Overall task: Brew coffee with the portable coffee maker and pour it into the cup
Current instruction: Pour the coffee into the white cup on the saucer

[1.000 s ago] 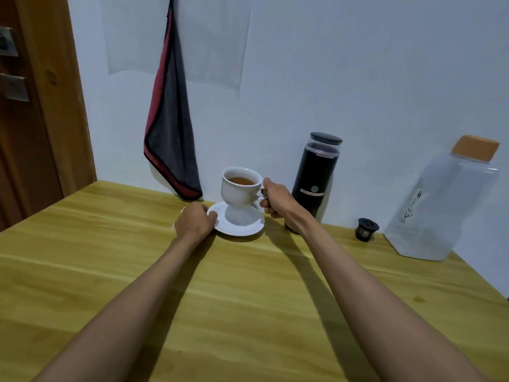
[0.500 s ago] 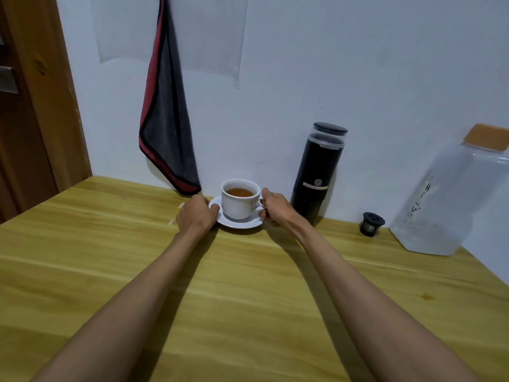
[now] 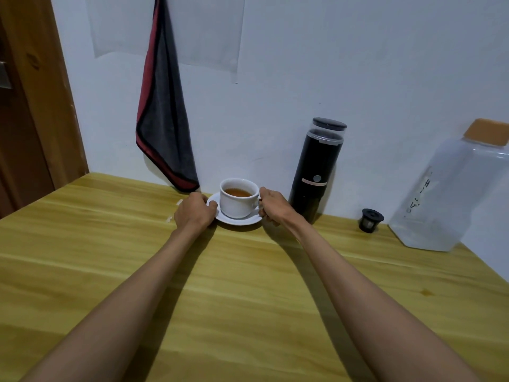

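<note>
White cup [image 3: 238,208] holding brown liquid [image 3: 237,192], right hand [image 3: 273,206] gripping it, left hand [image 3: 192,214] gripping saucer [image 3: 243,221]

The wooden table [image 3: 248,299] bears a saucer [image 3: 239,221], coffee maker [image 3: 316,166], small black pod [image 3: 370,220] and clear jug [image 3: 446,199].

Pale wall [image 3: 330,64], wooden door frame [image 3: 46,106] at left — yellowish wooden table [image 3: 248,293].

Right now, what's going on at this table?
A person has the filled cup sitting on its saucer on the wooden table. The left hand holds the saucer's left rim, and the right hand grips the cup by its handle. The cup holds brown coffee. The black coffee maker stands upright, lid on, by the wall just right of the cup, untouched. The pour looks done.
</note>
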